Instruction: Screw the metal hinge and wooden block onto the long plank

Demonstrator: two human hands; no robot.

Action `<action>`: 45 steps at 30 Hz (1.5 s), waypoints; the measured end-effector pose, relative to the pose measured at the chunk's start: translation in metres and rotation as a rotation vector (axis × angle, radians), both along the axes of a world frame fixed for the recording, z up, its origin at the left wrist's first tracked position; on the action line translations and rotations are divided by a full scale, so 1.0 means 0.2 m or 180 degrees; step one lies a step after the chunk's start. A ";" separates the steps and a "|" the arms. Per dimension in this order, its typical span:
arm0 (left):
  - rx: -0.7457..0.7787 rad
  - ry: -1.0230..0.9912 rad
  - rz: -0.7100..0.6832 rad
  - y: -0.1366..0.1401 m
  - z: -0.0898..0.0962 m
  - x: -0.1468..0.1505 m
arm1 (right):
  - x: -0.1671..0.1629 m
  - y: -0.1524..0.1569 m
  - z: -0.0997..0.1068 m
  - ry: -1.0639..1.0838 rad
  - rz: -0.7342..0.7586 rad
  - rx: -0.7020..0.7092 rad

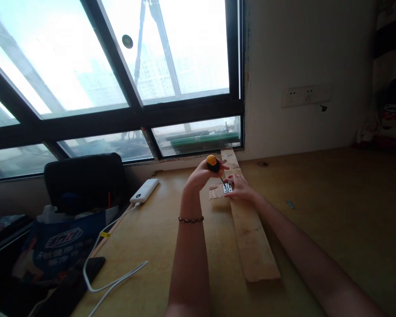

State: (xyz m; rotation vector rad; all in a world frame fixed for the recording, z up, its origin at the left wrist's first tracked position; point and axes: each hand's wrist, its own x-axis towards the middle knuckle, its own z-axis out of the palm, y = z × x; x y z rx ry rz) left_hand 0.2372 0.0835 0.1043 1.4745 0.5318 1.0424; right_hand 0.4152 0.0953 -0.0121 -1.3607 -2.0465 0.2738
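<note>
My left hand point(202, 172) is closed round a screwdriver point(213, 163) with a yellow and black handle. Its shaft slants down to a small metal hinge point(228, 187) with several holes. The fingers of my right hand point(240, 187) pinch the hinge from the right and press it against the edge of a long wooden board point(251, 237). Left of the hinge lies a small flat piece of wood point(216, 191), partly under it. Whether the screwdriver tip sits in a screw is too small to tell.
Two small metal pieces point(290, 204) lie on the table point(333, 246) to the right. A white power bank point(144, 191) with a white cable point(119, 280) is at the left edge. Beyond stand a black chair point(86, 180) and a blue bag point(66, 246). The window point(185, 105) borders the far side.
</note>
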 end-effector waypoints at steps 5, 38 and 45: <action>0.0009 0.0075 0.0119 0.03 -0.01 -0.03 | 0.01 0.01 -0.01 -0.0043 0.0018 -0.0014; -0.0140 0.1183 0.1757 -0.03 0.10 -0.12 | -0.01 0.01 -0.01 -0.0089 -0.0071 0.0020; 0.0159 0.1171 0.2364 -0.03 0.13 -0.17 | 0.00 0.00 0.00 -0.0020 -0.0030 -0.0062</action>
